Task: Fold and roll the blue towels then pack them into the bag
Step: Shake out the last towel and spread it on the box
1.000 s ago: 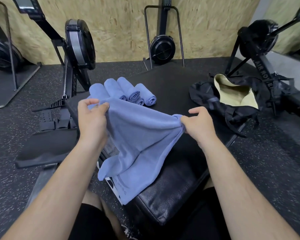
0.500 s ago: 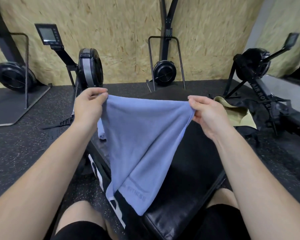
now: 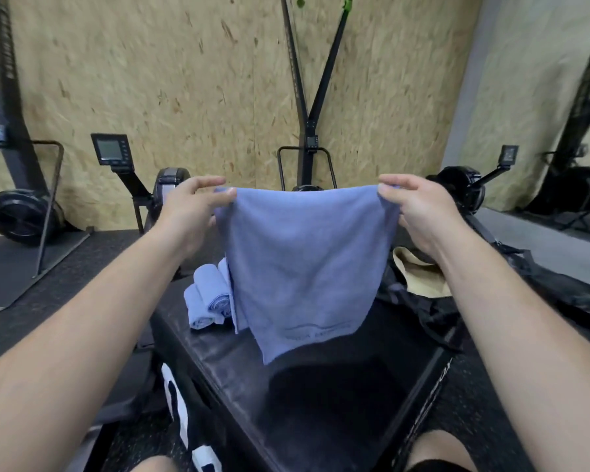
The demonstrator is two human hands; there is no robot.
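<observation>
A blue towel (image 3: 304, 264) hangs spread out in the air above a black padded box (image 3: 338, 396). My left hand (image 3: 191, 209) pinches its top left corner and my right hand (image 3: 413, 212) pinches its top right corner. Its lower corner hangs just above the box top. Several rolled blue towels (image 3: 206, 298) lie on the box at the left, partly hidden behind the hanging towel. The black bag (image 3: 426, 311) with a pale yellow lining (image 3: 419, 277) lies open at the right, mostly hidden by my right forearm.
Black rowing machines stand left (image 3: 164, 192) and right (image 3: 464, 189) of the box. A ski machine (image 3: 304, 155) stands against the chipboard wall behind. Dark rubber floor surrounds the box. My knees are at the bottom edge.
Both hands have lifted the towel higher and pulled its top edge straight and wider. The view has tilted up, and the towel hangs flatter than before.
</observation>
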